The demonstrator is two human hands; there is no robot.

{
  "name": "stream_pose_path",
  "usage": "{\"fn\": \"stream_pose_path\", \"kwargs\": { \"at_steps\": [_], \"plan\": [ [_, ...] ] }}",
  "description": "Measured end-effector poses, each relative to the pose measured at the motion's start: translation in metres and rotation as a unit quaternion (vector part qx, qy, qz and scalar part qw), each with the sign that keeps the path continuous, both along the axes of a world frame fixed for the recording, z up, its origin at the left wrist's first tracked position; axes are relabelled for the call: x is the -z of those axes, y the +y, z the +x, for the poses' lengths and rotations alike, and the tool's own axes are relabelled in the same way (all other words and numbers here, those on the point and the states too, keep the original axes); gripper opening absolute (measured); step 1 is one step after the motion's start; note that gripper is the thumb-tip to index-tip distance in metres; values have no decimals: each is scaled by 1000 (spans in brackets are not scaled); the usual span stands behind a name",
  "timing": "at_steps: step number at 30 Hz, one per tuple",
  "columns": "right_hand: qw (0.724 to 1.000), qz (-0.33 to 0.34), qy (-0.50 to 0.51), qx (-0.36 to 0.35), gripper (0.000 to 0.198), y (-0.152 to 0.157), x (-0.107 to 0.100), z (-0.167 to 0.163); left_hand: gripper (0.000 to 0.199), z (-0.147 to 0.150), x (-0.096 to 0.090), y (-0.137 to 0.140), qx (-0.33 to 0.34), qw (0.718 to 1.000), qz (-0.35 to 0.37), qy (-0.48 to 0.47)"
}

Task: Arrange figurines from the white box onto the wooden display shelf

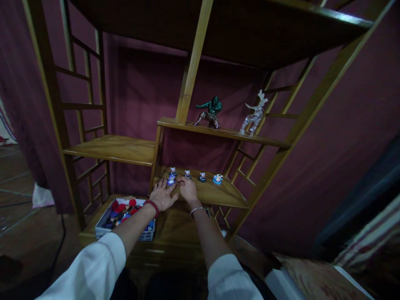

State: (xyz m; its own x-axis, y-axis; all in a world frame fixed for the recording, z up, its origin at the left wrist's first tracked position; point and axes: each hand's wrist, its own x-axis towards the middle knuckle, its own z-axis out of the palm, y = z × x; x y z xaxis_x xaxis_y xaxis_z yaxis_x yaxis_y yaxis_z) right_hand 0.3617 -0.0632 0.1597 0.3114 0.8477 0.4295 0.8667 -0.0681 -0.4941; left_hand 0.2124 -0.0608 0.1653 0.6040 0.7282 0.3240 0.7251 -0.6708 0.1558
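Both hands reach onto a lower wooden shelf (218,193) with a row of small figurines. My left hand (162,196), with a red bead bracelet, has its fingers spread; the fingertips are at a small purple figurine (171,180) on a round base. My right hand (188,190), with a silver bangle, is curled, its index fingertip close to the right side of that figurine. Whatever its fingers may hold is hidden. Behind stand a dark-based figurine (173,171) and another like it (187,173). To the right are a third dark-based figurine (202,177) and a light blue one (218,179).
A box (101,231) full of red, blue and dark pieces sits at the lower left. On the shelf above stand a green-hooded figure (213,108) and a clear deer figurine (254,115). A wooden upright (193,62) divides the upper compartments.
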Motion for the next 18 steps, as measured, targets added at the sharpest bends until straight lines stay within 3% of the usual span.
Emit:
{"fn": "stream_pose_path", "kwargs": {
  "at_steps": [8, 18],
  "plan": [
    [996, 15, 74, -44, 37, -11, -4, -4, 48, -7, 7, -4, 31, 994, 81, -66],
    [998, -26, 37, -54, 41, -15, -11, -9, 47, -6, 4, -6, 22, 995, 76, -57]
  ]
}}
